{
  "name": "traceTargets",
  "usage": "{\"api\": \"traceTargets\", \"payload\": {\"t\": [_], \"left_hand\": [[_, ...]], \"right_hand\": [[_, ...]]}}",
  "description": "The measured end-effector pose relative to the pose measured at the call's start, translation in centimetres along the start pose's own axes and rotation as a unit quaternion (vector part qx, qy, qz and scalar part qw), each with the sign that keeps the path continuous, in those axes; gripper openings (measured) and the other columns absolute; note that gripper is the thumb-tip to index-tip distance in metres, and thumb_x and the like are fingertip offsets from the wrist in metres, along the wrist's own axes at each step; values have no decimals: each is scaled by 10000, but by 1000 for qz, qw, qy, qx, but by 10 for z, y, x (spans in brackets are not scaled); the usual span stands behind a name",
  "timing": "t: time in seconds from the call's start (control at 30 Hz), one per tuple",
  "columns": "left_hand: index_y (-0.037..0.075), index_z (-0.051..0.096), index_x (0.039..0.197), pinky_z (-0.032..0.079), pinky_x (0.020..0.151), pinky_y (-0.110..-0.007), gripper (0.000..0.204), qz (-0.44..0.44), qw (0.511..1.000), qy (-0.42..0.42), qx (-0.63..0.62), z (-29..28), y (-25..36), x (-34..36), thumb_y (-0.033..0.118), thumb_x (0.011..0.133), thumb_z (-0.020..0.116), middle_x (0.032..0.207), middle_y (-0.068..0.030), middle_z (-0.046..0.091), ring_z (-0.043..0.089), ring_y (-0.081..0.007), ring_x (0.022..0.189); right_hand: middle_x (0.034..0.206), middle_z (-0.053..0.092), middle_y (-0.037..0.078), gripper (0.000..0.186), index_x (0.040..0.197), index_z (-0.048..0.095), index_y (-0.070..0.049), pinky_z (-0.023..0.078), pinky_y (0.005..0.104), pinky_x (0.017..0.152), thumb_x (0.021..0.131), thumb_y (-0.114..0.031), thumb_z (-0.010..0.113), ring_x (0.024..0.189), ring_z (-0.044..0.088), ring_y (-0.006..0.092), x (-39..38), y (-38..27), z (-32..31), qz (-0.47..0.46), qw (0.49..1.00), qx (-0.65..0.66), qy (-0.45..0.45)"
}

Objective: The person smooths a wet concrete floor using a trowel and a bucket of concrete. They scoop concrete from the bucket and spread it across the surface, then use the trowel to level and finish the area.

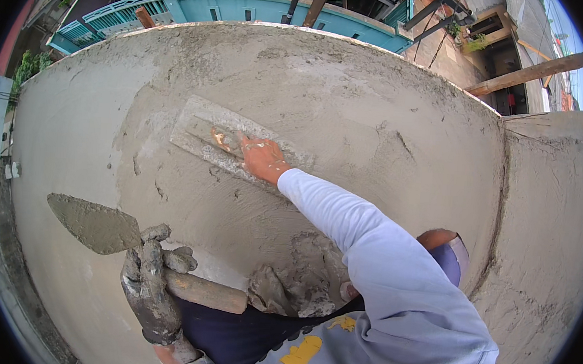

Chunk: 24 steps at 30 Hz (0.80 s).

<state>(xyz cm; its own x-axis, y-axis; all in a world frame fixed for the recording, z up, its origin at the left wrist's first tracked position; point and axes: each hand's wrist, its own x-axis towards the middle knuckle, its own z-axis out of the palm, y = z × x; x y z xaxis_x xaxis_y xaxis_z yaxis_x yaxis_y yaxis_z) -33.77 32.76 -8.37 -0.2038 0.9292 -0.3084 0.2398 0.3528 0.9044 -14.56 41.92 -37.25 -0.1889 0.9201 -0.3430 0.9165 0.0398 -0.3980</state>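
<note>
My left hand point(152, 287), in a dark glove caked with mortar, is closed around a pointed trowel point(92, 225). The trowel's blade carries grey mortar and points left; its wooden handle point(206, 292) sticks out to the right. Reaching up and forward, my bare right hand point(263, 158) grips a plastering float point(204, 132) by its handle, mostly covered by the fingers. Smeared with plaster, the long rectangular float lies flat against the wet grey plaster surface point(374, 161). Wet mortar point(299, 270) sits in a heap near my body, its lower part hidden by my clothes.
A rough plaster edge point(282, 29) bounds the far side, with a turquoise fence point(249, 8) beyond. At right, a plastered section point(546, 213) meets the main surface in a corner. A wooden pole point(532, 74) slants across the upper right. Purple cloth point(450, 259) shows beside my right sleeve.
</note>
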Motion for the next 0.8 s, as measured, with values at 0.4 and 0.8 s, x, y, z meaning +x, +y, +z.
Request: {"api": "traceTargets", "payload": {"t": [0.4,0.8], "left_hand": [[-15,593,1115,481,627,-308,424,-64,993,64,81,-24,-16,2,366,935,556,597,-34,526,602,-182,625],[-11,581,1137,487,646,-335,406,-98,984,88,120,-33,-14,-5,339,956,482,616,-68,504,567,-199,613]], "right_hand": [[1113,582,361,641,1146,501,143,456,476,904,886,-437,578,1065,574,467,-67,255,-157,297,933,103,174],[1092,596,355,718,1246,407,207,471,470,908,913,-419,525,1034,600,448,47,351,-158,256,954,-103,120]]}}
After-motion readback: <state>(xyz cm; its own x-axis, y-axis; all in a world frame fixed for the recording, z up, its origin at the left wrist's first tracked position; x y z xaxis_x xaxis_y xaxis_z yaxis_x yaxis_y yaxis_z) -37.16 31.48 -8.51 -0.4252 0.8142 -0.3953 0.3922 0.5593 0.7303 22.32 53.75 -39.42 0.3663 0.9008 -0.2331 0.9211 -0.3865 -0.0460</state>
